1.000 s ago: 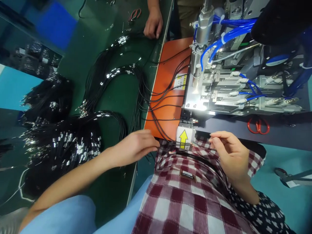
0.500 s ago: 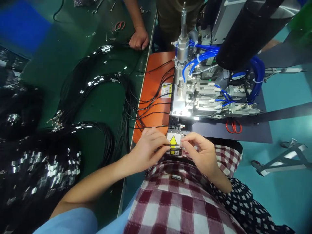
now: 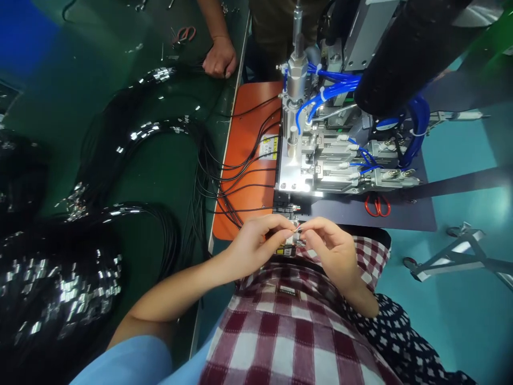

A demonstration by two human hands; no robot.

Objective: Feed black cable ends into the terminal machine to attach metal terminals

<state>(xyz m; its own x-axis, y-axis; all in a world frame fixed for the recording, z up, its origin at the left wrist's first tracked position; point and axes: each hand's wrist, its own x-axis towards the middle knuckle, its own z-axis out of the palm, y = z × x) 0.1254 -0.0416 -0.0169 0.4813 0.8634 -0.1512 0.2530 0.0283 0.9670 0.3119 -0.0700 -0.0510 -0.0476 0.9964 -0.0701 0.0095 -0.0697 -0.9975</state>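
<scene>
My left hand (image 3: 260, 243) is closed in a pinch in front of the machine, at the end of a thin black cable mostly hidden by the fingers. Fine wires (image 3: 297, 229) show between my fingertips, some with a reddish tint. From the other side, my right hand (image 3: 332, 251) pinches these wires between thumb and forefinger. Below the fingers, a yellow warning label (image 3: 285, 250) is partly covered. Just beyond them, another black cable (image 3: 256, 208) lies across the orange board (image 3: 245, 128), its bare end at the metal block.
A machine with metal slides (image 3: 296, 168) and blue air tubes (image 3: 340, 85) stands ahead. Red-handled scissors (image 3: 377, 205) lie on its dark base. Bundles of black cables (image 3: 164, 128) cover the green table at left. A co-worker's hand (image 3: 220, 57) rests at the table's far edge.
My left hand has moved right and slightly up, its fingertips now meeting those of my right hand. More of the warning label is covered. The view has shifted slightly.
</scene>
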